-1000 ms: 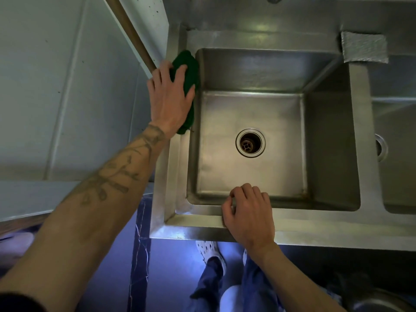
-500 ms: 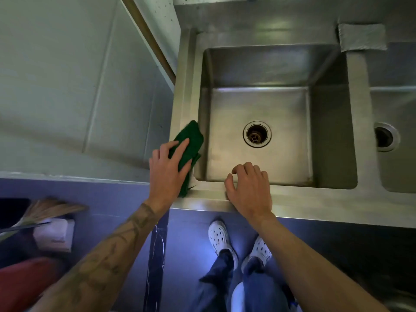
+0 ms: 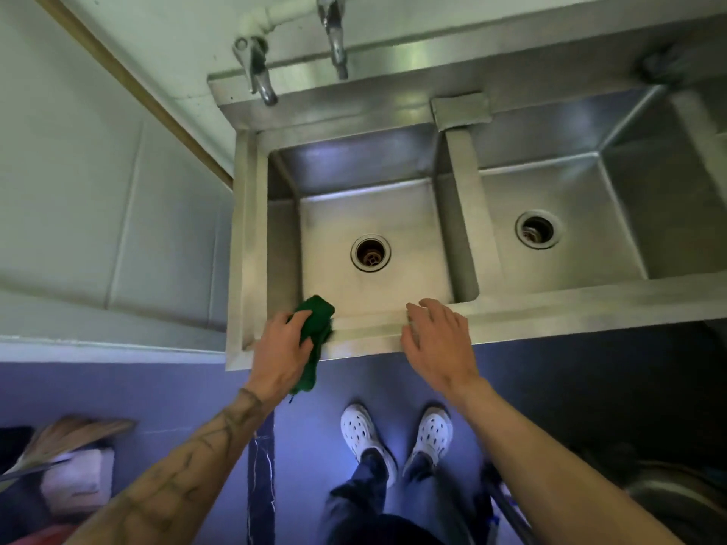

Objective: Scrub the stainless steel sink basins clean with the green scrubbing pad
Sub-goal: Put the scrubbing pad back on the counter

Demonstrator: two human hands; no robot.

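The green scrubbing pad is gripped in the closed left hand and pressed to the near-left rim of the sink, apparently for scrubbing, while the open, empty right hand is laid there, likely for support.

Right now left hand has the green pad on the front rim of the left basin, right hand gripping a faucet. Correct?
Not quite. In the head view the right hand rests on the sink's front rim, not a faucet. The left hand does hold the green pad at the left basin's front rim.
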